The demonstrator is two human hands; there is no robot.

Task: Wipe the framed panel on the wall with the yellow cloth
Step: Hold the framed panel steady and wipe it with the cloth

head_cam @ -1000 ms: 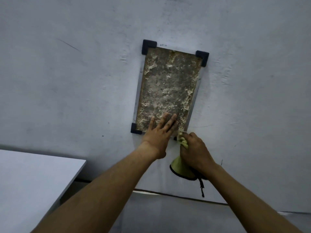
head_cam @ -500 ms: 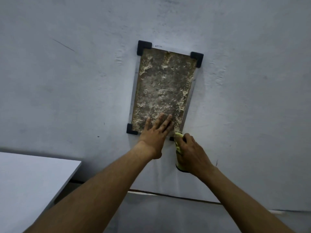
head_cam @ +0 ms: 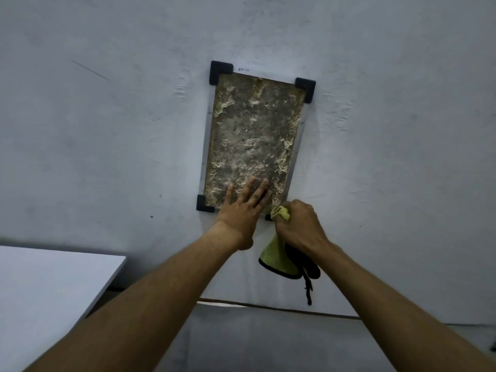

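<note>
A framed panel with a mottled grey-brown surface and black corner pieces hangs on the pale wall. My left hand lies flat with fingers spread on the panel's lower edge. My right hand is closed around the yellow cloth at the panel's lower right corner. A bunched tip of the cloth sticks out above my fingers against that corner. The rest of the cloth, with a black hem and a black cord, hangs below my hand. The panel's lower right corner piece is mostly hidden.
A white tabletop juts in at the lower left, close to the wall. A dark seam runs along the wall's base below my arms.
The cloth hung below my right hand, was bunched up half a second ago, and hangs loose again now. My right hand stays at the lower right corner. The left hand has kept its place.
</note>
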